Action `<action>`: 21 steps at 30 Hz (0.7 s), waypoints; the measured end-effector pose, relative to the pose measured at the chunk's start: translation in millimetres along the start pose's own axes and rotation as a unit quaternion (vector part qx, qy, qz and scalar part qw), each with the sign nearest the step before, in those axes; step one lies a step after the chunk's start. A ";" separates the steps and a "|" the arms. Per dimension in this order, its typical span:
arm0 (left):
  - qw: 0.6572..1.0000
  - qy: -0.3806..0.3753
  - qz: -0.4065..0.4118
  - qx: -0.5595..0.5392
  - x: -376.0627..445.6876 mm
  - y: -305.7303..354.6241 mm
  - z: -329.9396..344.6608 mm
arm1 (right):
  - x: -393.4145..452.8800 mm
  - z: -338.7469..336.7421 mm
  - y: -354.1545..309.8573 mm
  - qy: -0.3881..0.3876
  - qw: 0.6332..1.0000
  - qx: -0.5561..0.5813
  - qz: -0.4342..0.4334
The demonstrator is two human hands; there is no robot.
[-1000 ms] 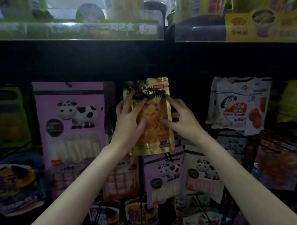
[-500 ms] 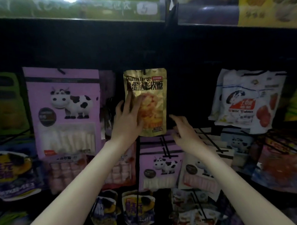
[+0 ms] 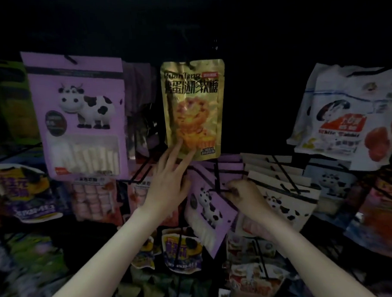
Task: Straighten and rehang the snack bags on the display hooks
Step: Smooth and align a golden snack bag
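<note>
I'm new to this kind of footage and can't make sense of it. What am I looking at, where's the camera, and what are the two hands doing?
There is no machine here: a person wears a camera on the head, looking forward and down at a shop display rack. The left hand reaches up with straight fingers touching the bottom of a gold snack bag hanging on a hook. The right hand, lower down, has its fingers curled at the top of a tilted purple cow bag, apparently holding it. Around them hang a larger purple cow bag and a white rabbit bag.
</note>
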State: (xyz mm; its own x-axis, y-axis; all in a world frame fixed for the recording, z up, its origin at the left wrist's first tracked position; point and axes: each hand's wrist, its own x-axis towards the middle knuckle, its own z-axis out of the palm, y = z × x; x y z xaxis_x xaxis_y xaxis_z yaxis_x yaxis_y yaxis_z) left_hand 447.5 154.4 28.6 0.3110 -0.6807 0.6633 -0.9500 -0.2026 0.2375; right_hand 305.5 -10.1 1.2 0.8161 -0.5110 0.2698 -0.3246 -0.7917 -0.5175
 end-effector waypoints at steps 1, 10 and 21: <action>1.000 -0.001 -0.005 -0.002 -2.2 0.1 2.5 | -2.7 -0.8 1.2 0.004 1.000 0.002 -0.006; 0.998 -0.043 -0.038 0.022 -20.1 2.8 20.8 | -9.3 -18.1 -11.1 0.049 0.998 -0.045 -0.015; 0.960 0.189 -0.108 0.179 -6.3 -11.2 -55.9 | -29.7 -31.9 -48.8 0.231 0.963 0.049 -0.127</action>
State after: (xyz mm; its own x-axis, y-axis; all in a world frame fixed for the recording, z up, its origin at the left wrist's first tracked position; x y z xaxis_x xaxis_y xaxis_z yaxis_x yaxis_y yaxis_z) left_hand 457.8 200.4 61.4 0.4248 -0.3053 0.8523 -0.7902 -0.5844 0.1845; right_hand 281.9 33.0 44.4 0.5570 -0.4165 0.7186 -0.0770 -0.8874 -0.4546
